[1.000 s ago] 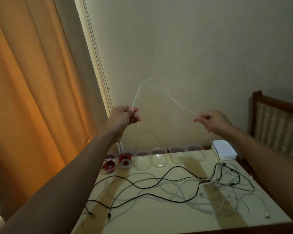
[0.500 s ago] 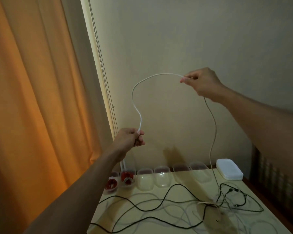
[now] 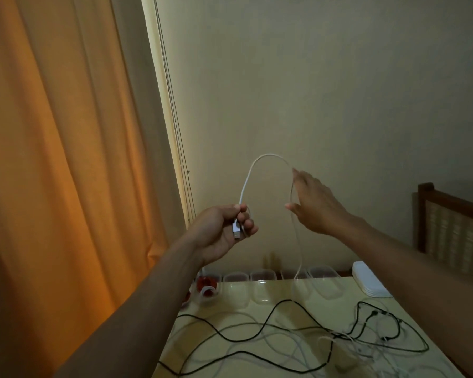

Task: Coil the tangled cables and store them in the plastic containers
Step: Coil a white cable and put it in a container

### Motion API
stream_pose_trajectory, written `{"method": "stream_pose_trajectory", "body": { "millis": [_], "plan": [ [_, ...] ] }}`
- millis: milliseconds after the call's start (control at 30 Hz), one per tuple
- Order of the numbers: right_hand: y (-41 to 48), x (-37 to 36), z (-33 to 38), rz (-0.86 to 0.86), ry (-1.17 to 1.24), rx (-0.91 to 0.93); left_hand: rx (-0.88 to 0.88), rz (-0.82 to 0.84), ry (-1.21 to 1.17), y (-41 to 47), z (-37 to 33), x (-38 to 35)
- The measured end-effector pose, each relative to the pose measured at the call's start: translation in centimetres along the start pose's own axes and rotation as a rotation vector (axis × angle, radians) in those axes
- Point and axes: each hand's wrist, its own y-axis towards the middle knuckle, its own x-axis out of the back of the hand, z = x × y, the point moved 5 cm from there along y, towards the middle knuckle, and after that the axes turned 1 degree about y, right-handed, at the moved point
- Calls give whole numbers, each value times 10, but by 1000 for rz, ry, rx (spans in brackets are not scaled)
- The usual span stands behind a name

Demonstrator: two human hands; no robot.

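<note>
One white cable (image 3: 245, 184) arches between the hands: left hand (image 3: 221, 230) grips its plug end, right hand (image 3: 316, 207) (fingers straight) touches it. Below, tangled cables (image 3: 336, 335) lie before clear containers (image 3: 261, 289).

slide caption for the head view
Left hand grips a white cable by its plug; open right hand touches the loop above a table of tangled cables.
</note>
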Motion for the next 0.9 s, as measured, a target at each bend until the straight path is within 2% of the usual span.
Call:
{"method": "stream_pose_trajectory", "body": {
  "millis": [100, 200, 300, 367, 433, 500, 567, 633, 700, 800, 867, 900],
  "plan": [
    [-6, 19, 18, -202, 295, 96, 10, -1, 17, 0, 5, 0],
    [-9, 33, 35, -224, 592, 200, -9, -46, 99, 3, 7, 6],
    [-12, 41, 49, -43, 1108, 168, -47, -121, 276, 5, 8, 13],
    [-12, 45, 52, 107, 1302, 140, -39, -123, 343, 6, 9, 18],
    [-8, 49, 47, 85, 1303, 121, -4, -44, 308, 5, 10, 17],
    [2, 44, 30, -78, 1215, 6, 31, 109, 158, -1, 11, 9],
    [8, 30, 5, -233, 941, -97, 35, 278, -94, -10, 6, 1],
    [6, 9, -14, -206, 619, -90, -12, 366, -303, -15, -6, -1],
    [-6, -16, -17, -42, 492, 1, -79, 362, -389, -16, -17, -3],
    [-41, -41, 12, 152, 405, 164, -210, 262, -494, -12, -30, -8],
    [-68, -45, 41, 197, 309, 287, -335, 166, -467, -8, -35, -7],
    [-82, -42, 54, 178, 264, 350, -400, 106, -370, -7, -36, -3]
  ]
}}
